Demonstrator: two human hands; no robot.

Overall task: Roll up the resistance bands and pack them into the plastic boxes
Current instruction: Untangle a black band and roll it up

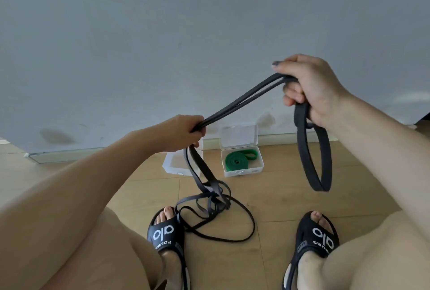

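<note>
A long black resistance band (242, 98) stretches between both hands. My right hand (311, 89), raised at the right, grips it, and a loop hangs below that hand. My left hand (183, 132), lower and at the centre, is closed on the same band. The rest of the band falls in a tangled heap (209, 208) on the floor between my feet. A clear plastic box (260, 168) with its lid open stands by the wall and holds a rolled green band (239, 160). A second clear plastic box (172, 164) sits to its left, partly hidden behind my left hand and the band.
A grey wall (162, 33) rises just behind the boxes, above a pale skirting board. The floor is light wood. My feet wear black slides, the left (165, 231) touching the heap, the right (318, 233) apart from it.
</note>
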